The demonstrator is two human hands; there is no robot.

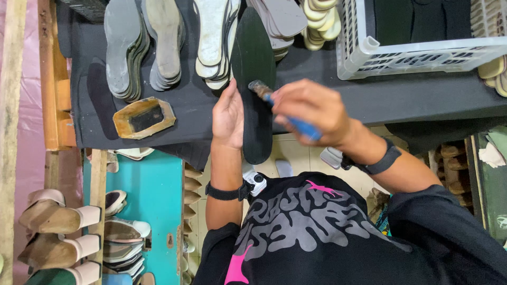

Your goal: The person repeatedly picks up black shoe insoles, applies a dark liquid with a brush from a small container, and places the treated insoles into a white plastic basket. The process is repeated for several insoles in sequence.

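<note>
Over the dark-covered workbench [401,97], the left hand [228,117] lies flat with fingers together, pressed against the left edge of a long black insole [255,63] and steadying it. That insole lies lengthwise across the bench, its near end hanging over the bench edge toward the person. The right hand [312,110] is closed in a fist around a blue-handled brush [293,119], and the brush's brown, stained tip touches the insole's surface just right of the left thumb. Both wrists carry black bands.

Left of the left hand, close by on the bench, sits a shallow eight-sided glue tray [143,117] with a yellowish rim and dark middle. Farther back, stacks of grey soles [124,50] and pale soles [214,42] fan out along the far side. At far right stands a white plastic crate [417,53] holding dark pieces. Down at near left, finished sandals [58,219] with white straps are racked beside a teal panel [153,200].
</note>
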